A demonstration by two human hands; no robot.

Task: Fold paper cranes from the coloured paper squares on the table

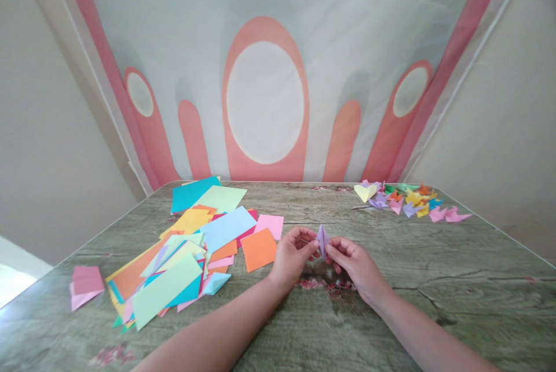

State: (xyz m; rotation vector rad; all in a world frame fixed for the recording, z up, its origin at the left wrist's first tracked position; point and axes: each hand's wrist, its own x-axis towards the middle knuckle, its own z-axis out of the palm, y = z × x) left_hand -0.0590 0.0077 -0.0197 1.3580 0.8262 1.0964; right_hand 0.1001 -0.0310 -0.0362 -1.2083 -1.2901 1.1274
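A small purple folded paper [322,241], narrow and pointed at the top, stands upright between my two hands, just above the table. My left hand [296,251] pinches its left edge between thumb and fingers. From the other side, the thumb and fingertips of my right hand [354,262] grip its right edge. A crease or slit runs down its middle. Left of my left hand, an orange paper square [259,249] lies flat, with a pink paper [270,226] just behind it.
A wood-patterned table [417,325] carries a spread pile of coloured paper sheets [167,288] on the left. A folded pink paper [87,287] lies at the far left. Several small folded paper figures [414,201] cluster at the back right. A printed backdrop [264,1] rises behind the table.
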